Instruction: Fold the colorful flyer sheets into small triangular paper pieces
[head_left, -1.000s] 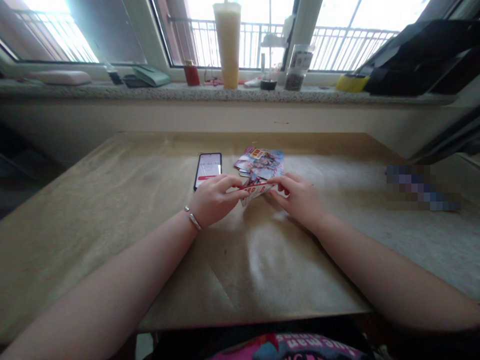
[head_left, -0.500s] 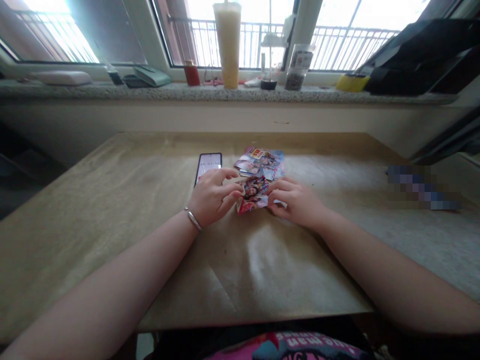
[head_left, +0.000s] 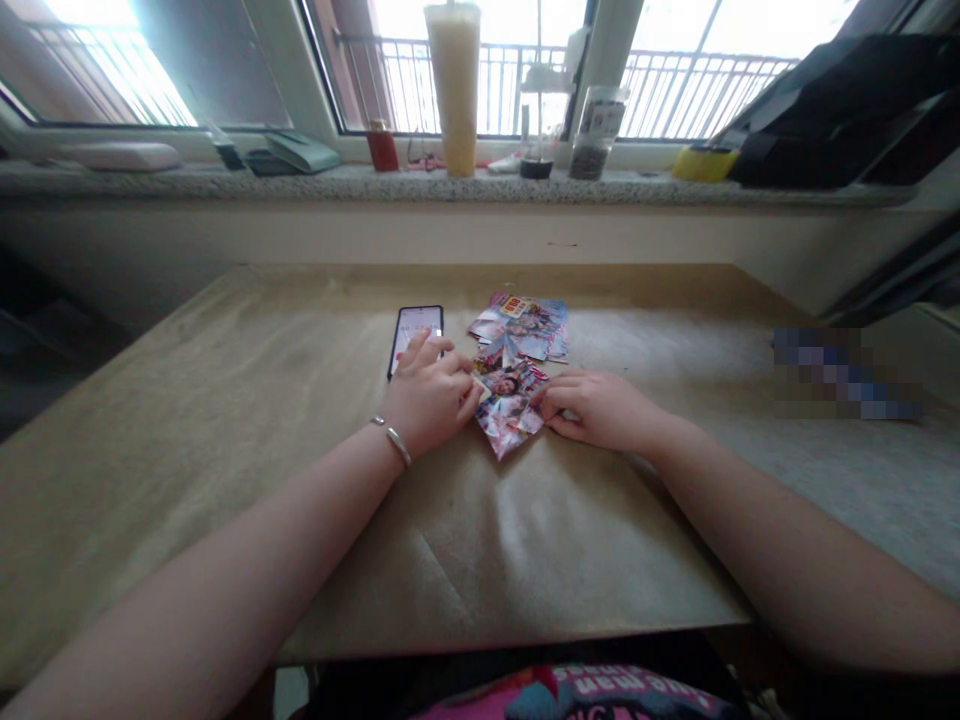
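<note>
A colourful, creased printed paper (head_left: 508,405) lies on the table between my hands, one corner pointing towards me. My left hand (head_left: 431,395), with a silver bangle at the wrist, has its thumb and index finger closed at the paper's left edge. Its other fingers reach over the lower part of a phone (head_left: 417,325) lying face up. With fingertips pinched together, my right hand (head_left: 592,408) grips the paper's right edge. Just beyond is a loose pile of similar printed papers (head_left: 532,328), touching or slightly overlapped by the near one; I cannot tell which.
A pale cloth-like cover spreads over the table (head_left: 330,560). Far right lies a blurred-out item (head_left: 840,375). On the granite windowsill (head_left: 315,185) stand a tall yellowish cup (head_left: 455,95), a red bottle (head_left: 383,148), a clear container (head_left: 596,135) and a black bag (head_left: 832,115).
The paper has opened out and turned, its near corner now pointing towards me. My left hand has shifted slightly left and its fingers have moved over the phone. My right hand has lowered slightly.
</note>
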